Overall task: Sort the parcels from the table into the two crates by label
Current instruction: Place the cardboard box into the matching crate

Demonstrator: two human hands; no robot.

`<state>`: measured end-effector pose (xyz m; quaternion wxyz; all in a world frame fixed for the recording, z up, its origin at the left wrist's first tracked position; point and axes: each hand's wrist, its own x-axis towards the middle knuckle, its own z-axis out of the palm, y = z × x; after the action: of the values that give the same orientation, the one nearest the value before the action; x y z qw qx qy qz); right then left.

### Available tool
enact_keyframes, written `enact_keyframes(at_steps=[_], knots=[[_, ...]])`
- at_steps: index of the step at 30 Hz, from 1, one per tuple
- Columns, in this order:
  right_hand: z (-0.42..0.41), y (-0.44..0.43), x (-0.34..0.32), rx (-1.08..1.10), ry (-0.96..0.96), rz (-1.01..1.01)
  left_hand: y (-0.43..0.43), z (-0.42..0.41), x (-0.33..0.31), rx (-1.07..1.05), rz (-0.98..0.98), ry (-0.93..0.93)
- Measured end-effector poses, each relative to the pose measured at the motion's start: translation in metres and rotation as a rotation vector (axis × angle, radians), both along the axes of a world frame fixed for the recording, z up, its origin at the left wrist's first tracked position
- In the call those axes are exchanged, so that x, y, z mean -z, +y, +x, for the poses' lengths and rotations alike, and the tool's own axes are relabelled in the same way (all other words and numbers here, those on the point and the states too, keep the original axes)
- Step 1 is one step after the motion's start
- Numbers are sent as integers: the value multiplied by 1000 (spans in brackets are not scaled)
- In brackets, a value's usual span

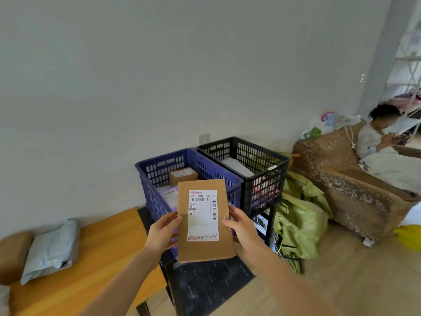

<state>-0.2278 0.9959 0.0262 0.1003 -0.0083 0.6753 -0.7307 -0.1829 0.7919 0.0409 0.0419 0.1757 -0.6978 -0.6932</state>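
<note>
I hold a flat brown cardboard parcel (204,249) upright in front of me, its white shipping label facing the camera. My left hand (163,231) grips its left edge and my right hand (241,226) grips its right edge. Behind it stands a blue crate (157,169) holding a small brown box (182,175) and a purple-labelled packet (168,196). To the right of it a black crate (268,176) holds a white packet (237,166). On the wooden table (109,245) at the left lies a pale grey-green mailer bag (51,249), with a brown parcel (12,256) beside it.
Both crates rest on a dark stand (271,226) against the white wall. Green sacks (300,220) are heaped to the right of the stand. A brown patterned sofa (348,190) farther right has a person (378,142) sitting on it. A dark mat (209,286) lies below the parcel.
</note>
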Motion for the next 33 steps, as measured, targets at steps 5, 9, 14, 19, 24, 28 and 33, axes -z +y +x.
enact_keyframes(at_steps=[5, 9, 14, 19, 24, 28, 33], knots=[[-32, 52, 1, 65, -12, -29, 51, -42, -10, 51, 5, -10], [-69, 82, -5, 103, 8, -41, 79, -87, -17, 114, -21, 26], [-126, 113, -19, 141, 55, -39, 111, -154, -25, 172, -4, 90], [-196, 140, -32, 201, 41, -13, 138, -226, -31, 194, 35, 118], [-263, 159, -45, 219, 76, 30, 154, -291, -41, 188, 91, 125], [-306, 172, -53, 224, 109, 36, 162, -336, -44, 208, 100, 132], [-356, 184, -52, 193, 105, 17, 174, -379, -36, 212, 93, 138]])
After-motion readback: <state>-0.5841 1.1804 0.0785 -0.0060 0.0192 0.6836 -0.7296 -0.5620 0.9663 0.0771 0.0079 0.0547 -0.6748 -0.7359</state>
